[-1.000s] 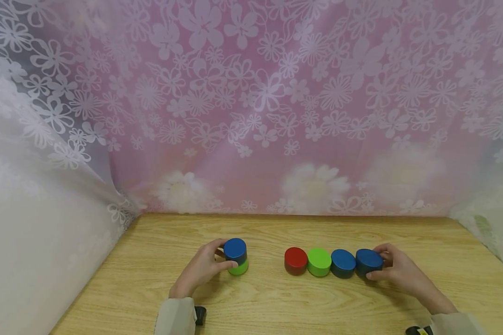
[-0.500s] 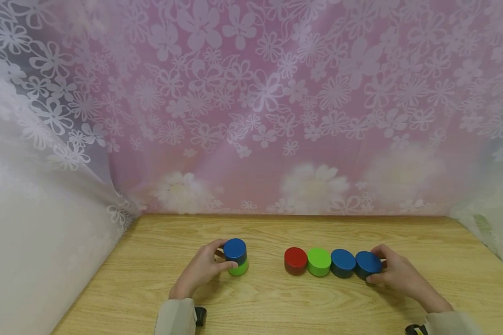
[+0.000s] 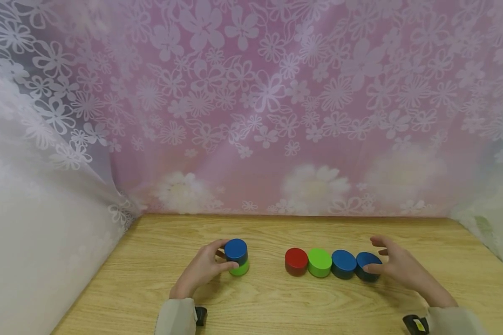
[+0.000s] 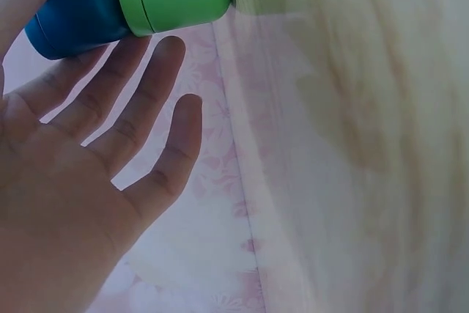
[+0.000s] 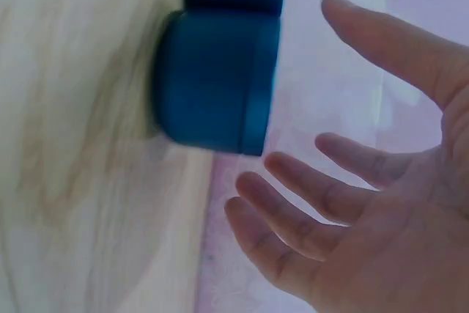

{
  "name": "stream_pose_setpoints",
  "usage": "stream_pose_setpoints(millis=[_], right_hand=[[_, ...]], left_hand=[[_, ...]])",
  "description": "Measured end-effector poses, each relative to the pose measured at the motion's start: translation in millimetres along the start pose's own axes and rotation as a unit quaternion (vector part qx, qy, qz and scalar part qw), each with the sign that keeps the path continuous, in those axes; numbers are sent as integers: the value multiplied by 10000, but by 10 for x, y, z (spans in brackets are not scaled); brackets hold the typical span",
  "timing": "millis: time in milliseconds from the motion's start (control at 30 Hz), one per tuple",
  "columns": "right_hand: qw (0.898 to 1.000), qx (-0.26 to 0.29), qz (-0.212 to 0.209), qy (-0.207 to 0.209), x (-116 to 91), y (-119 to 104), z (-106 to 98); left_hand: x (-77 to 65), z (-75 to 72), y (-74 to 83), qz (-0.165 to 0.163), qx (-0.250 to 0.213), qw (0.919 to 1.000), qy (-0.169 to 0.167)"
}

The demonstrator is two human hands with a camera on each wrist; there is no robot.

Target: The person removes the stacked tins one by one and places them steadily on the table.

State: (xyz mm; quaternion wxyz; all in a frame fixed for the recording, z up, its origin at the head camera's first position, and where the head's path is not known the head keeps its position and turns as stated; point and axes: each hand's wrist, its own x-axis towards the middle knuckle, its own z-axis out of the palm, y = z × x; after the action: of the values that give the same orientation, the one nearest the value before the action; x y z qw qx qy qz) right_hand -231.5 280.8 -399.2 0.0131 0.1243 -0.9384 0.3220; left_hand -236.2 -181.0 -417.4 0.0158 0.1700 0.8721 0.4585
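Observation:
On the left, a blue round lidded tin (image 3: 236, 250) is stacked on a green round tin (image 3: 240, 268). My left hand (image 3: 202, 266) holds the blue tin between thumb and fingers, near its bottom edge. To the right, four-across is a touching row: a red tin (image 3: 296, 261), a green tin (image 3: 320, 262), a blue tin (image 3: 343, 264) and an end blue tin (image 3: 367, 266). My right hand (image 3: 402, 270) hovers just off the end blue tin, thumb overlapping its top in the head view. In the right wrist view its fingers (image 5: 297, 188) are spread apart from that tin.
The tins stand on a wood-grain table (image 3: 268, 307). A pink floral curtain (image 3: 251, 116) hangs along the back edge, and a white cloth (image 3: 33, 232) drapes down the left side.
My right hand shifted the end blue tin slightly left against its neighbour, then let go and lifted off with fingers spread. My left hand and its stack stay in place.

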Motion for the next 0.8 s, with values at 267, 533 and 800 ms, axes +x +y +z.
stream_pose_setpoints(millis=[267,533,800], right_hand=[[9987,336,-203,339,57,-245,62],[9928,553,-713,788,132,-476,149],[9860,999,-930,961,201,-722,260]], left_hand=[[-25,-6,11,14,50,9999,-135],[-33,-7,-37,-238,47,9983,-525],[-25,0,-62,-234,156,9979,-591]])
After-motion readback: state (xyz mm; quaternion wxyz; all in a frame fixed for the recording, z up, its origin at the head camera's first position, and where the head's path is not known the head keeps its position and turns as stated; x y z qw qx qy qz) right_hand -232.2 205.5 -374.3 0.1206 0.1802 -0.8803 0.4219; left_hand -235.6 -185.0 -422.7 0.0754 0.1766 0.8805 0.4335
